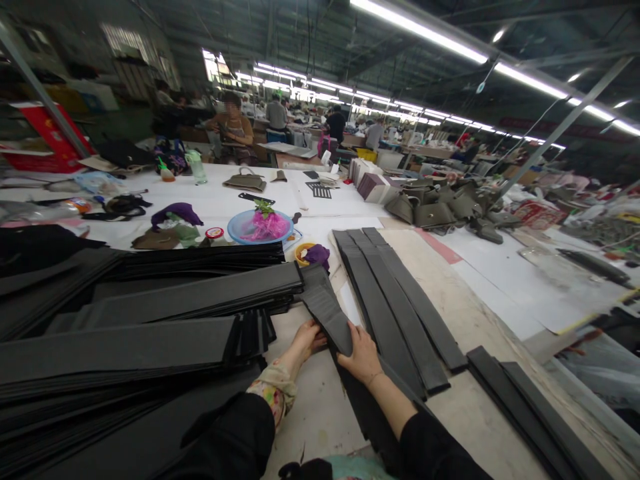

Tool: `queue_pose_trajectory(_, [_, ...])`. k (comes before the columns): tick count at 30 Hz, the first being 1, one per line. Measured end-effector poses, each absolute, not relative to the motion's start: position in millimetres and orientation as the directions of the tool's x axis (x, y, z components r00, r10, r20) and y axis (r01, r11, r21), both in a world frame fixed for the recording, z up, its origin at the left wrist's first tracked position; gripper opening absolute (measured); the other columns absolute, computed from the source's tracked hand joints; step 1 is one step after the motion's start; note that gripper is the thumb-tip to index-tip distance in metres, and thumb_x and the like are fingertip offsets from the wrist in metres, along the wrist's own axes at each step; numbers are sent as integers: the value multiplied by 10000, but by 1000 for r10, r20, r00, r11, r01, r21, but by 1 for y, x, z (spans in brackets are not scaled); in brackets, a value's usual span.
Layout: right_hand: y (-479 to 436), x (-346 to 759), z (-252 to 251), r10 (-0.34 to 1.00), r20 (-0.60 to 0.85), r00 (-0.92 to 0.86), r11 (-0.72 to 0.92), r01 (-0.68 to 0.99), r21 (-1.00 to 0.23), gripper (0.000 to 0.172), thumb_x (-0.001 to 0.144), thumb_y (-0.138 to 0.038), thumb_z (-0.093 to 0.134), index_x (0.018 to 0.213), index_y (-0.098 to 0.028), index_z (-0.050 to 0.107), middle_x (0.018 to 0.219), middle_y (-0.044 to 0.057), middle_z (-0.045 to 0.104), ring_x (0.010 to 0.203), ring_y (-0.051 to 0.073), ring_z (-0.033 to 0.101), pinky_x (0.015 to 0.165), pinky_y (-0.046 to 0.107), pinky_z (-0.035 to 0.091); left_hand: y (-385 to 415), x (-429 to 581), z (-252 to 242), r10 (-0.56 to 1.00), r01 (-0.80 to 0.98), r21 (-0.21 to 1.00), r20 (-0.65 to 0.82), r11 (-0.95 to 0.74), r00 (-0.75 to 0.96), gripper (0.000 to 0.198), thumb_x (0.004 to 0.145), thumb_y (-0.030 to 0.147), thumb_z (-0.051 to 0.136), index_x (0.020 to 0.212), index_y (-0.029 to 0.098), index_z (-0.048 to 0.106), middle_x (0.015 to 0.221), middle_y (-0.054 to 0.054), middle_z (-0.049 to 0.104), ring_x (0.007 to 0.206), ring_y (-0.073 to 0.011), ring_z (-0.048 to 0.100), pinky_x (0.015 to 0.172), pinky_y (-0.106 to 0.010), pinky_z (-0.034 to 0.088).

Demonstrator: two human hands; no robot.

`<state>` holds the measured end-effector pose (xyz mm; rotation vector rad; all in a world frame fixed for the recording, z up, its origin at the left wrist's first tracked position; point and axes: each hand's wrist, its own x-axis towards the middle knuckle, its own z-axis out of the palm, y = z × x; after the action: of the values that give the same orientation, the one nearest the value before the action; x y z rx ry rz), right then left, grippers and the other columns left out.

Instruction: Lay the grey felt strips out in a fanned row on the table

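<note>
On the pale table (450, 427): long tapered matte charcoal strip (325, 307), lying beside flat stacked black strips (150, 313).
Left hand (305, 340): loosely curled against the strip's edge; hold unclear.
Right hand (363, 353): thumb and fingers gripping the strip's lower end.

Handbag factory, long worktables (210, 193)

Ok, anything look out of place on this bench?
Yes: the long dark grey strip under the right hand lies diagonally, out of line with the neatly parallel dark grey strips beside it.
</note>
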<state>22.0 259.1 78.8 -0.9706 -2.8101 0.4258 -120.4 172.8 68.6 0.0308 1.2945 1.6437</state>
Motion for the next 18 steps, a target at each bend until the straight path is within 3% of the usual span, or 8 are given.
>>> queue_pose_trajectory(8, [257,22,74,640,16,-768,732,604,-314,824,621,-414,603,1338,-140,303,1280,168,424,1184,304,383,965,428,302,162,-113,82,783,-667,731,-494,141,-376,364,667,130,633,1022,181,570,938,-69,666,827,-182,632,714,-280,501])
queue_pose_trajectory(12, [254,22,77,650,-20,-760,709,615,-345,906,589,-425,647,1361,-141,267,1334,174,373,1229,314,336,1001,448,257,170,-100,85,711,-608,778,-518,160,-475,339,689,272,671,995,149,592,961,-108,667,830,-203,636,647,-267,502])
queue_pose_trajectory(16, [266,35,93,582,-99,-807,666,543,-512,1035,549,-478,687,1385,-119,192,1398,171,293,1287,295,258,1034,434,229,177,-90,92,648,-554,818,-509,158,-567,287,734,227,630,997,126,573,996,-126,661,844,-206,637,660,-265,507])
queue_pose_trajectory(18, [279,51,103,538,-83,-839,615,458,-642,976,625,-497,631,1386,-98,169,1396,165,304,1282,247,287,1037,384,249,174,-87,100,662,-550,826,-481,123,-575,288,737,220,628,1008,140,571,1015,-111,660,879,-212,632,701,-282,514])
